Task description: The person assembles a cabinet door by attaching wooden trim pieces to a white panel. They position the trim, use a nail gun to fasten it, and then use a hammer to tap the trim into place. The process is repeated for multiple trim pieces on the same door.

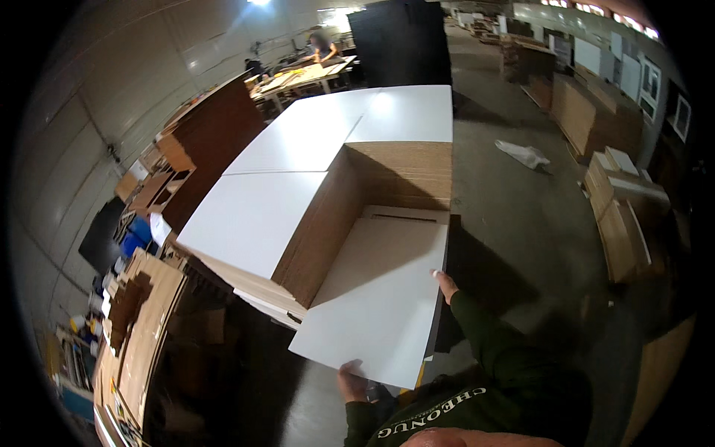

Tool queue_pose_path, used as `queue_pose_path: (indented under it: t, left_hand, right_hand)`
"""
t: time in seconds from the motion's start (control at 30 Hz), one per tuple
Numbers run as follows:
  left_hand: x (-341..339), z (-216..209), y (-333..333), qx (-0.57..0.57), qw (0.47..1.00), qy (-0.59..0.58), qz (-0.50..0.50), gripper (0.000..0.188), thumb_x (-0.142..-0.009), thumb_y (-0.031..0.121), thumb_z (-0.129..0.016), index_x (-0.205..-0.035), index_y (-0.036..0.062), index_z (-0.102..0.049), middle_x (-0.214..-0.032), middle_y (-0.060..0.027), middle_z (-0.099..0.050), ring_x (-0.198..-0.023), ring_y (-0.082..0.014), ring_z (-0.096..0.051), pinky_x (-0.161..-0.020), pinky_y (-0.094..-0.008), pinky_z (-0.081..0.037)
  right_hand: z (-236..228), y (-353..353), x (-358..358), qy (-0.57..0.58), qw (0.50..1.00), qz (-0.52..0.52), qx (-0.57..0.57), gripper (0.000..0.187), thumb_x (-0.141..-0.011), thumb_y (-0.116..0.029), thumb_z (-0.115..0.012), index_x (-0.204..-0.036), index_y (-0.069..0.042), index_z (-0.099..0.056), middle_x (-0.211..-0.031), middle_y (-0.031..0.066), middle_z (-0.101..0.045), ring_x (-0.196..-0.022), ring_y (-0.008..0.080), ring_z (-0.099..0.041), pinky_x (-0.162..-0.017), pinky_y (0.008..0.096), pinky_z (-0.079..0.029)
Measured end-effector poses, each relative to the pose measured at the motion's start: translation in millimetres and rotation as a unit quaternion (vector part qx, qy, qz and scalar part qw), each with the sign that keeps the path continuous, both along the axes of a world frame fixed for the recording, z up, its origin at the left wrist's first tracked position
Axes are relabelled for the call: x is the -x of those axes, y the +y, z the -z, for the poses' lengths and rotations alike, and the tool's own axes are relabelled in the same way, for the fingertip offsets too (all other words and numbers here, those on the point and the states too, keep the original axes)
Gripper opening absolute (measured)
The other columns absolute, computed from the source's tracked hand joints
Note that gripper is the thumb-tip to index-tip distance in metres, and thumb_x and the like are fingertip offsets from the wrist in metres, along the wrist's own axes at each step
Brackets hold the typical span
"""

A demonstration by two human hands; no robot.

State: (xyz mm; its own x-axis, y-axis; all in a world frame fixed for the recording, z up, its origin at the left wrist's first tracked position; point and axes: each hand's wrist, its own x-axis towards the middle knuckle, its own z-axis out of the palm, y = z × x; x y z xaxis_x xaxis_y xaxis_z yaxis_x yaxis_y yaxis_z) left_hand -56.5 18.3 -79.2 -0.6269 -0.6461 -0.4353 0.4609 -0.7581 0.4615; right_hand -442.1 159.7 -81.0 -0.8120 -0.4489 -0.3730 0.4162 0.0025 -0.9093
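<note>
A large white board (383, 279) lies slightly askew on a low stack, in a gap among taller stacks of white-faced boards (257, 212). At its near edge, toward the left corner, my left hand (351, 380) is closed on the rim. My right hand (446, 284) grips the board's right edge, its thumb on top and its other fingers hidden below. The near end of the board juts out past the boards beside it. Brown raw edges (328, 223) of the taller stacks rise along its left and far sides.
Plank-topped piles (145, 320) stand at the left, with brown boards (216, 123) behind. Further back, a person (325, 49) is at a workbench (305, 77). Cabinet parts (622, 201) and board stacks line the right. White plastic sheeting (523, 154) lies on the floor (488, 186).
</note>
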Motion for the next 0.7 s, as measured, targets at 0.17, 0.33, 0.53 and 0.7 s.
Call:
queue_pose_path:
  t: [0.17,0.33,0.53,0.7]
  left_hand:
    - [-23,113,-4,0.321,0.900,-0.288,0.066,0.040,-0.080,0.020,-0.058,-0.114,0.0001,-0.052,-0.110,-0.0139,-0.054,-0.092,-0.0257,-0.052,-0.072,-0.0399,-0.048]
    - [20,125,-24,0.104,0.964,-0.241,0.031,0.043,-0.088,0.027,-0.063,-0.115,-0.0045,-0.051,-0.083,-0.0103,-0.060,-0.069,-0.0251,-0.058,-0.059,-0.0380,-0.048]
    - [17,115,-38,0.689,0.547,-0.398,0.262,0.019,-0.076,0.010,-0.063,-0.095,0.0084,-0.066,-0.092,-0.0104,-0.069,-0.087,-0.0243,-0.065,-0.074,-0.0464,-0.045]
    - [28,58,-10,0.600,0.603,-0.450,0.271,0.023,-0.071,0.010,-0.064,-0.094,0.0091,-0.065,-0.087,-0.0121,-0.067,-0.089,-0.0278,-0.062,-0.082,-0.0445,-0.042]
  right_hand:
    - [39,10,-42,0.125,0.933,-0.113,-0.319,0.092,-0.075,-0.043,-0.070,-0.141,0.005,-0.027,-0.145,0.0244,-0.032,-0.135,0.0336,-0.032,-0.111,0.0366,-0.028]
    - [105,-22,-63,0.096,0.957,-0.084,-0.259,0.084,-0.083,-0.039,-0.064,-0.144,0.001,-0.022,-0.150,0.0221,-0.022,-0.137,0.0353,-0.026,-0.112,0.0406,-0.024]
    - [83,-35,-56,0.102,0.961,-0.035,-0.253,0.075,-0.082,-0.026,-0.063,-0.141,0.003,-0.027,-0.139,0.0262,-0.036,-0.129,0.0363,-0.038,-0.108,0.0404,-0.031]
    - [84,-38,-71,0.056,0.976,0.145,-0.153,0.069,-0.081,-0.017,-0.061,-0.138,0.005,-0.029,-0.132,0.0288,-0.046,-0.124,0.0372,-0.046,-0.105,0.0406,-0.035]
